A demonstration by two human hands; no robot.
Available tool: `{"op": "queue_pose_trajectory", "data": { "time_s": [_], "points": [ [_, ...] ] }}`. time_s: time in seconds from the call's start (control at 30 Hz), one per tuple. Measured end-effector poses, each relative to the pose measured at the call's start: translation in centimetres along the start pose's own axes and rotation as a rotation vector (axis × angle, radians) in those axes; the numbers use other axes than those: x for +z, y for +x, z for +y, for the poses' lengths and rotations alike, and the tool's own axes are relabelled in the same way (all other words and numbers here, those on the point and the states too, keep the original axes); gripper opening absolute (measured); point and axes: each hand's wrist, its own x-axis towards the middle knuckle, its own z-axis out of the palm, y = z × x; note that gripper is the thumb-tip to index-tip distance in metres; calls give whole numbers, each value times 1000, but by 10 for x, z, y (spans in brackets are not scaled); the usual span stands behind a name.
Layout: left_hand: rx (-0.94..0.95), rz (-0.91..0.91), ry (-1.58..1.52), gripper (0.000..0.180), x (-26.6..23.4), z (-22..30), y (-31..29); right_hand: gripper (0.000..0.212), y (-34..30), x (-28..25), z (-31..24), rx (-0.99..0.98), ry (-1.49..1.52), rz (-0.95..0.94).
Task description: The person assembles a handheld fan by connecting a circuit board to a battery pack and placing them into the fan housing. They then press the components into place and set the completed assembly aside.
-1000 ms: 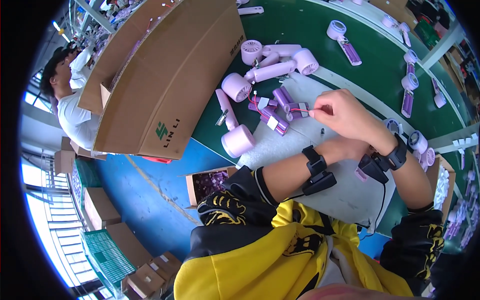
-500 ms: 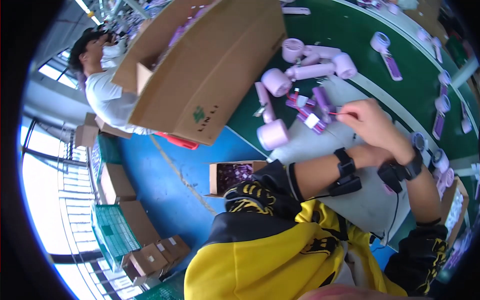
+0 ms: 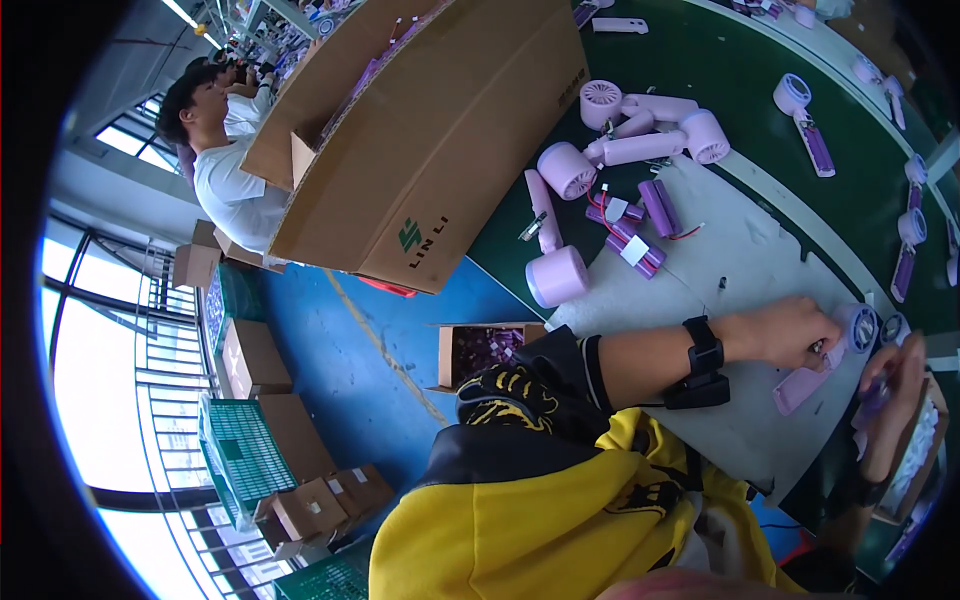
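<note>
My left hand [image 3: 790, 330], with a black wrist strap, rests on a pale purple hand fan [image 3: 815, 378] that lies on the grey mat [image 3: 740, 260]; its fingers press near the fan's round head [image 3: 860, 325]. My right hand [image 3: 895, 395] is close to the right of it at the picture's edge, curled around a small purple part [image 3: 874, 397] that is too blurred to identify. Purple battery packs [image 3: 630, 228] with red wires lie further up the mat, away from both hands.
Several purple fan shells [image 3: 620, 145] lie on the green table [image 3: 720, 70]. A big cardboard box [image 3: 430, 150] stands at the table's left end, a co-worker in a white shirt [image 3: 230, 180] behind it. On the blue floor are a small open box [image 3: 480, 350], cartons [image 3: 250, 360] and a green crate [image 3: 235, 450].
Both hands have left the battery packs in the middle of the mat and moved right, to the fan at the mat's near right end. The view has swung with them.
</note>
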Motion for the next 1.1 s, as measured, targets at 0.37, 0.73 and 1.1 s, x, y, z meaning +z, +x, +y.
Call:
{"op": "queue_pose_trajectory", "data": {
  "time_s": [0.37,0.73,1.1],
  "points": [
    [-25,-11,73,22,-12,11,-8,22,-30,30,58,-138,-962,-6],
    [21,-146,20,17,-16,20,-13,34,-36,23,55,-118,-1005,12],
    [-42,-148,65,21,-32,24,-18,35,-31,49,61,-221,-949,4]
  ]
}}
